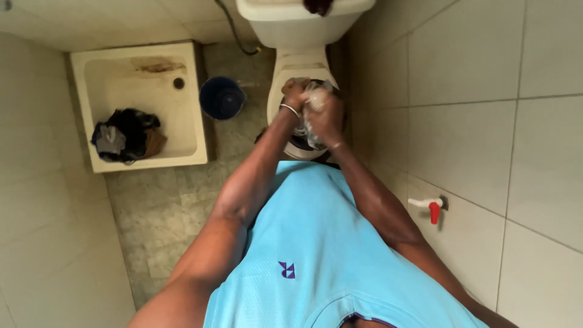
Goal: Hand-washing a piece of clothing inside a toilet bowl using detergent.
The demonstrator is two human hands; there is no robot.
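Note:
Both my hands are raised together in front of my chest, above a white toilet bowl (285, 79). My left hand (295, 95), with a thin bangle on the wrist, and my right hand (327, 115) are both closed on a wet, crumpled clear plastic piece (314, 97) held between them. A bucket or bowl with a dark inside (299, 141) sits just below my hands, mostly hidden by my arms. My light blue sleeveless shirt fills the bottom of the view.
A white toilet tank (291, 21) stands at the top. A blue bucket (221, 97) sits on the mottled floor left of the toilet. A square wash basin (197, 97) on the floor holds dark clothes (126, 135). A red-handled tap (432, 208) sticks out of the tiled right wall.

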